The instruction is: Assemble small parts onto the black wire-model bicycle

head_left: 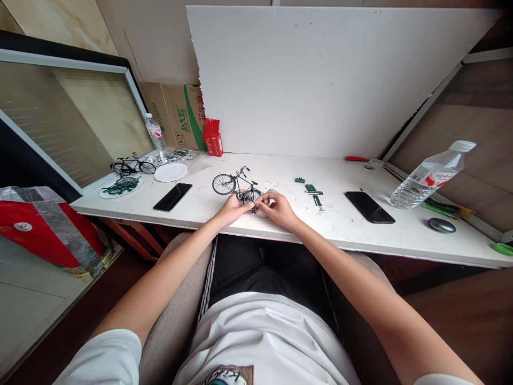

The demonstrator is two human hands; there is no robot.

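Gripping, with the left hand (230,212), the model bicycle (240,194), between the hands and just beyond, and pinching at its near wheel (252,193) with the right hand (278,207); cannot tell the exact part under the fingertips (257,203). Best to brace with the left and press only lightly with the right, given the thin spokes (249,196). Avoid knocking the handlebar (243,170), beyond the left hand, or brushing the green pieces (311,188), beyond and right of the right hand.

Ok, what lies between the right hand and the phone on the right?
Small green pieces lie there on the white table, as the head view shows.
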